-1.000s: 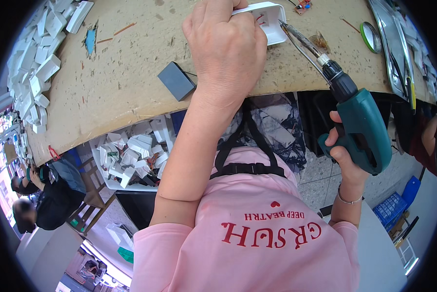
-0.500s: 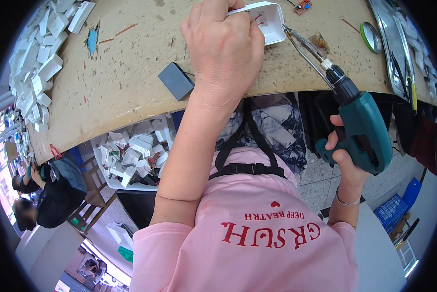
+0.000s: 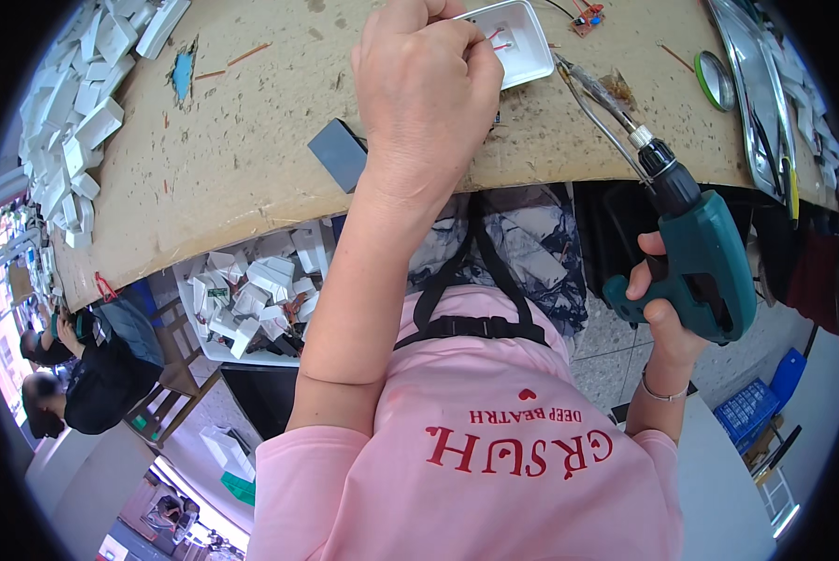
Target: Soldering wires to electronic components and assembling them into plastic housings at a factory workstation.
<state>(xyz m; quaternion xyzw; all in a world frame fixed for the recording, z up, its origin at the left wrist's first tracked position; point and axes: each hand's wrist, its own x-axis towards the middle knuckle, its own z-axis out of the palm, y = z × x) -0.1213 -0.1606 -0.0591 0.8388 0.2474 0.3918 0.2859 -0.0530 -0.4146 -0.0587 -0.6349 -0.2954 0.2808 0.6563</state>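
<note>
My left hand (image 3: 429,89) is closed at the left side of a small white plastic case (image 3: 529,56), its fingertips partly hidden behind the knuckles and the picture's top edge. Short red wires show inside the case. My right hand (image 3: 664,323) grips the handle of a green soldering gun (image 3: 730,257), a finger by its trigger. The gun's hot tip and thin feed tube point up and left, ending just right of the case's lower right corner. Near the far edge lies a small circuit board (image 3: 588,19) with a dark wire.
A blue-grey block (image 3: 340,155) sits by the bench's (image 3: 242,150) near edge. White cases (image 3: 73,122) are heaped at left; more fill a bin (image 3: 187,318) below. At right are a green-rimmed round tin (image 3: 715,80) and a metal tray (image 3: 754,112). Another person (image 3: 115,374) sits far left.
The soldering gun has shifted slightly down and right, its tip now a little apart from the case. My left hand has shifted slightly, uncovering more of the red wires.
</note>
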